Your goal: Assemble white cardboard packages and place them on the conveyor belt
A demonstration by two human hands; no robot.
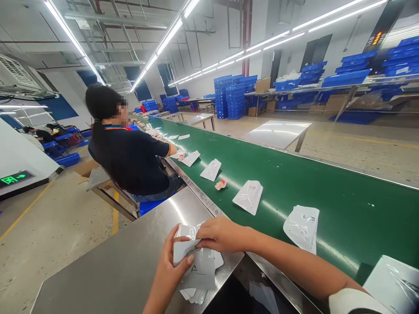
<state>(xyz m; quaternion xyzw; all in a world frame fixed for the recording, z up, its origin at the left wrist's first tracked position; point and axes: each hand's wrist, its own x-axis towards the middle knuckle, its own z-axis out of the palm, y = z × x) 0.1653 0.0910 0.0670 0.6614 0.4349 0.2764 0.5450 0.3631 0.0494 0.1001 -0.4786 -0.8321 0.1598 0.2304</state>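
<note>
My left hand (173,259) grips a white plastic pouch (199,270) printed with a recycling mark, thumb on its front and fingers behind. My right hand (218,234) pinches the same pouch at its top edge, fingers pressed together. Under it, more white pouches (196,295) lie stacked on the steel table, partly hidden by the held one. On the green conveyor belt beside my right arm are several white pouches (248,197) and a small pink-and-red figurine (220,184).
A co-worker (131,152) in a dark shirt sits to the left of the belt (294,183). The steel table (108,266) spreads out at my left. Beyond the belt stand a low metal table (278,133) and stacked blue crates (229,96).
</note>
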